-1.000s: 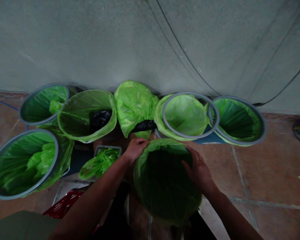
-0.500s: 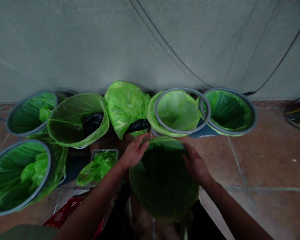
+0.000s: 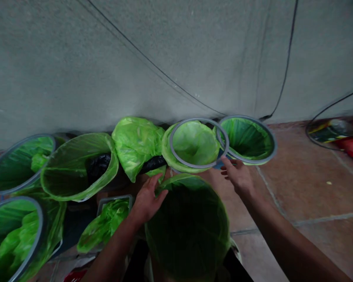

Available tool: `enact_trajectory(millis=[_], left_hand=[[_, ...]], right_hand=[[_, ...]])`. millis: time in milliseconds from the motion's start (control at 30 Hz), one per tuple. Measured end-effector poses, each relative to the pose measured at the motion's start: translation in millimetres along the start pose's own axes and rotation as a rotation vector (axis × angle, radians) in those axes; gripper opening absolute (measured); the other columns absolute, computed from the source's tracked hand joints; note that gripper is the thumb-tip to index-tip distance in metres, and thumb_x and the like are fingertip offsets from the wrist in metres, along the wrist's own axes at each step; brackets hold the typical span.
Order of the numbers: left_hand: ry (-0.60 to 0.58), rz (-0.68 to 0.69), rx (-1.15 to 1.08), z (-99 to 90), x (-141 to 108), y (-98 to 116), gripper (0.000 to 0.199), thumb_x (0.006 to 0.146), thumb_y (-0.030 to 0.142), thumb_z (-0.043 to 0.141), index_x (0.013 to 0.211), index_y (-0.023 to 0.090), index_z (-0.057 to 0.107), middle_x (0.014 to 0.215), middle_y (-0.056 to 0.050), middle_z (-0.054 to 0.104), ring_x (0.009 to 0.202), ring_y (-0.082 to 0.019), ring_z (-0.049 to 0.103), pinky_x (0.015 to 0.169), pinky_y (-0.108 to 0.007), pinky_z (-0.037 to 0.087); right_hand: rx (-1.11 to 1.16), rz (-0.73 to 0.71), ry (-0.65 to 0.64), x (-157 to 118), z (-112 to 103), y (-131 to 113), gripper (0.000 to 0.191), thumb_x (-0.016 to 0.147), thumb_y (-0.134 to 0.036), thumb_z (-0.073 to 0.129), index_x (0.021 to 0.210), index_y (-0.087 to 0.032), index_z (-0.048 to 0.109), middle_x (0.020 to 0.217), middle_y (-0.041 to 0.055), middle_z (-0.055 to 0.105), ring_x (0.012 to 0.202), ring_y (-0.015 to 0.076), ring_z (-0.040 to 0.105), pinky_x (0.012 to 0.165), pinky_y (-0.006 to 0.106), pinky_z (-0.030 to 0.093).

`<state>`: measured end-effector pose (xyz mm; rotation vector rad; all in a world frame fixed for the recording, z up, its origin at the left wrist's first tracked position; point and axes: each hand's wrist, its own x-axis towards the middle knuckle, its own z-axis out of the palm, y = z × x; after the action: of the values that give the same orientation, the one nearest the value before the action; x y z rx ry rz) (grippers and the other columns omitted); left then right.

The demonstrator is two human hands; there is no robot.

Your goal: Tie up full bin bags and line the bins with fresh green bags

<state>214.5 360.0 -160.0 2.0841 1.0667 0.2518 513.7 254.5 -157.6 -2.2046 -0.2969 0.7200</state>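
Note:
Directly in front of me stands a bin lined with a green plastic bag (image 3: 188, 177), its inside dark. My left hand (image 3: 147, 199) is at the left side of its rim, fingers spread and thumb reaching over the edge. My right hand (image 3: 238, 175) is off this bin, with its fingers apart. Its fingertips are at the lower right edge of a loose grey ring (image 3: 174, 150), and I cannot tell whether they touch it. The ring lies tilted over another green-lined bin (image 3: 166, 154) by the wall.
Along the wall are a grey-rimmed lined bin (image 3: 272, 137), a bulging green bag (image 3: 138, 141) and a lined bin (image 3: 54, 168) with black plastic inside. More lined bins (image 3: 51, 143) stand left. A small tub (image 3: 130, 201) holds green bags. Black cable (image 3: 153, 64) crosses the wall.
My right hand has let go of the near bin's rim and moved up and right to the grey ring. My left hand stays by the rim. The view has shifted right.

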Motion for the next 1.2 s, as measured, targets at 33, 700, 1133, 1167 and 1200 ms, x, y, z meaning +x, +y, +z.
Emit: enact_trajectory(millis=[33, 700, 1133, 1167, 1200], left_hand=[[0.005, -0.003, -0.016, -1.4, 1, 1, 0.055, 0.086, 0.036, 0.056, 0.137, 0.018, 0.048, 0.134, -0.013, 0.058, 0.123, -0.026, 0.057, 0.107, -0.043, 0.043], [-0.109, -0.474, -0.954, -58.9, -52, 61, 0.087, 0.082, 0.08, 0.027, 0.135, 0.016, 0.053, 0.126, -0.019, 0.065, 0.104, -0.03, 0.067, 0.087, -0.043, 0.054], [-0.089, -0.584, -0.587, -38.9, -75, 69, 0.045, 0.075, 0.057, 0.063, 0.105, 0.023, 0.068, 0.08, -0.001, 0.067, 0.078, -0.021, 0.062, 0.072, -0.031, 0.05], [-0.091, -0.58, -0.582, -38.3, -74, 67, 0.04, 0.074, 0.056, 0.063, 0.097, 0.023, 0.069, 0.078, -0.001, 0.065, 0.076, -0.02, 0.061, 0.07, -0.03, 0.049], [-0.095, -0.578, -0.579, -37.8, -74, 64, 0.036, 0.074, 0.055, 0.064, 0.091, 0.023, 0.068, 0.076, 0.0, 0.063, 0.074, -0.019, 0.059, 0.069, -0.029, 0.048]], right_hand=[[-0.024, 0.015, 0.002, 8, 2, -4, 0.055, 0.079, -0.067, 0.056, 0.09, -0.014, 0.063, 0.077, 0.0119, 0.072, 0.057, 0.0178, 0.065, 0.044, 0.024, 0.047], [-0.129, -0.001, -0.382, -117, -67, 43, 0.029, 0.086, -0.04, 0.046, 0.066, -0.02, 0.053, 0.05, -0.0024, 0.055, 0.046, 0.0145, 0.058, 0.045, 0.024, 0.044], [-0.447, -0.127, -0.354, -118, -44, 62, 0.027, 0.085, -0.031, 0.045, 0.064, -0.018, 0.058, 0.061, 0.0027, 0.062, 0.052, 0.0136, 0.057, 0.046, 0.023, 0.036], [-0.449, -0.124, -0.36, -118, -44, 63, 0.027, 0.084, -0.031, 0.045, 0.064, -0.018, 0.058, 0.06, 0.0027, 0.062, 0.052, 0.0135, 0.057, 0.046, 0.023, 0.035], [-0.452, -0.122, -0.365, -118, -44, 63, 0.027, 0.084, -0.031, 0.045, 0.063, -0.018, 0.057, 0.06, 0.0026, 0.061, 0.052, 0.0135, 0.057, 0.046, 0.023, 0.035]])
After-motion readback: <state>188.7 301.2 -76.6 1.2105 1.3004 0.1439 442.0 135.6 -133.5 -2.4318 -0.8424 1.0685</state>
